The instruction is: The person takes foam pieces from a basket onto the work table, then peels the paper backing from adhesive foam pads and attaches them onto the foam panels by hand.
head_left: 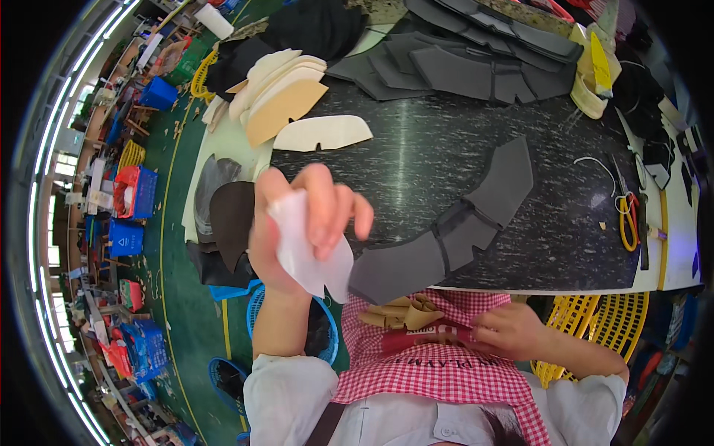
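Note:
My left hand (321,204) is raised above the table's left part, its fingers closed around a white notched piece (299,249) of thin sheet material. My right hand (513,328) is low in front of the checked apron (439,368), its fingers curled in; whatever they may hold is hidden. A curved dark grey cut piece (401,264) with seams lies on the table, partly behind the piece in my left hand. Farther off, a single white notched piece (323,134) lies flat beside a fanned stack of cream pieces (286,97).
Dark grey cut pieces (461,70) are piled at the table's (573,223) far side. Orange-handled scissors (628,223) lie at the right edge. Rolled tan pieces (401,312) rest at the apron. Yellow baskets (617,327) stand below right, a blue basket (331,349) below left.

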`<state>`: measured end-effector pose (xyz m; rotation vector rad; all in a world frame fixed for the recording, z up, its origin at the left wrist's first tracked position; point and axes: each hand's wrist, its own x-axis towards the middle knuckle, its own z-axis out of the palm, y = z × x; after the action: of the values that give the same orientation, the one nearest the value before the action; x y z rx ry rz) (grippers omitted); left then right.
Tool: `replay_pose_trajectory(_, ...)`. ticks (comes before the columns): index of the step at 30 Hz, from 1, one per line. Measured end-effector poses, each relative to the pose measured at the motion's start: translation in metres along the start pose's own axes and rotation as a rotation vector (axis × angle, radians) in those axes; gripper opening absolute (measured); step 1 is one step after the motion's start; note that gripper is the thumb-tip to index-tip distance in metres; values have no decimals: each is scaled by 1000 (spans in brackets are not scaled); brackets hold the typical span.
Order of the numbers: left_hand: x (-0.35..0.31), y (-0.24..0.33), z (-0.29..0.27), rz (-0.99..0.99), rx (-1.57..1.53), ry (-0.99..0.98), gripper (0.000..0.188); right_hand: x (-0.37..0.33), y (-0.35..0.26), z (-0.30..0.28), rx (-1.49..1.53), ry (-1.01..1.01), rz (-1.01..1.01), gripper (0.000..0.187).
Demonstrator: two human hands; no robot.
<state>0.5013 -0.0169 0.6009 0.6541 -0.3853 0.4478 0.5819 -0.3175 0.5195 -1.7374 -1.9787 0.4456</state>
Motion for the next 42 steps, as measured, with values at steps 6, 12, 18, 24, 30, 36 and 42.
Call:
replay_pose_trajectory(6, -23, -15, 16, -238, 694, -223, 64, 82, 13, -10, -293, 153, 105, 59)
replay_pose_trajectory(12, -69, -44, 37, -449, 1216, -240, 50, 57, 10, -35, 530, 283, 77, 37)
replay_pose_trajectory(18, -76, -56, 19, -535, 1282, 63, 58, 38, 28, -67, 330, 539, 334, 15)
replay_pose_trajectory(24, -55, -78, 5, -529, 1423, 164, 51, 54, 83, -73, 23, 472, 386, 23)
replay_pose_trajectory(30, -55, -87, 0, -293, 1776, -75, 37, 58, 94, -62, -170, 459, 314, 27)
replay_pose_trajectory(36, -52, -84, 29, -155, 2129, -399, 41, 61, 100, -73, -425, 347, 183, 31)
replay_pose_trajectory(42, -66, -66, 5, -352, 2222, -426, 51, 71, 119, -104, -498, 200, 400, 48)
